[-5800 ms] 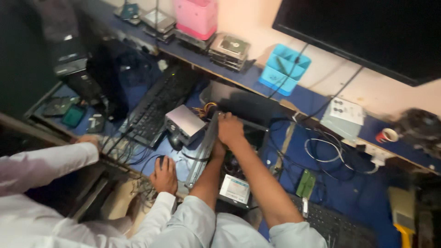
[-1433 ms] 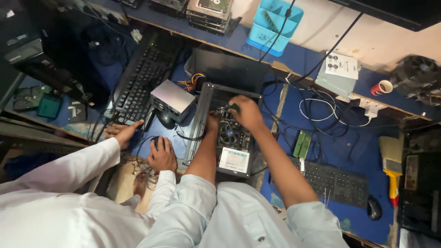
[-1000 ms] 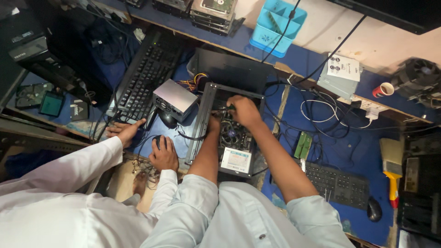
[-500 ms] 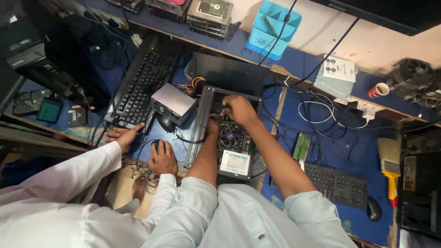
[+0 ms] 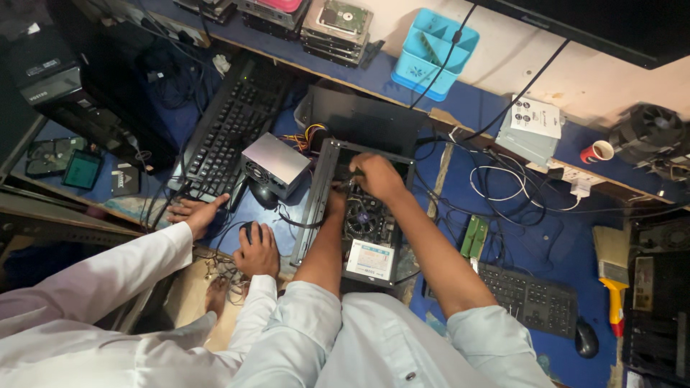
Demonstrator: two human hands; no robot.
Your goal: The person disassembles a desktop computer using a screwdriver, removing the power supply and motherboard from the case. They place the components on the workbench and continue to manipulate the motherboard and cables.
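Observation:
An open black computer case (image 5: 322, 188) lies flat on the blue table, with a cooler fan (image 5: 361, 220) and a white-labelled part (image 5: 371, 259) inside it. My right hand (image 5: 377, 177) is curled at the far end of the case, over cables. My left hand (image 5: 335, 204) reaches down along the case's left wall, its fingers hidden. A silver power supply (image 5: 277, 162) with coloured wires sits just left of the case. A co-worker in white sleeves has one hand (image 5: 198, 213) at a black keyboard (image 5: 231, 131) and the other hand (image 5: 258, 251) on a mouse.
A blue pen holder (image 5: 435, 53) and stacked hard drives (image 5: 338, 26) stand at the back. To the right lie tangled cables, a green circuit card (image 5: 474, 237), a second keyboard (image 5: 533, 299), a mouse (image 5: 586, 338), a red cup (image 5: 596, 151) and a yellow-handled brush (image 5: 615, 287).
My right hand has shifted slightly toward the far left of the case. The co-worker's hands stay at the keyboard and mouse. The view has drifted a little.

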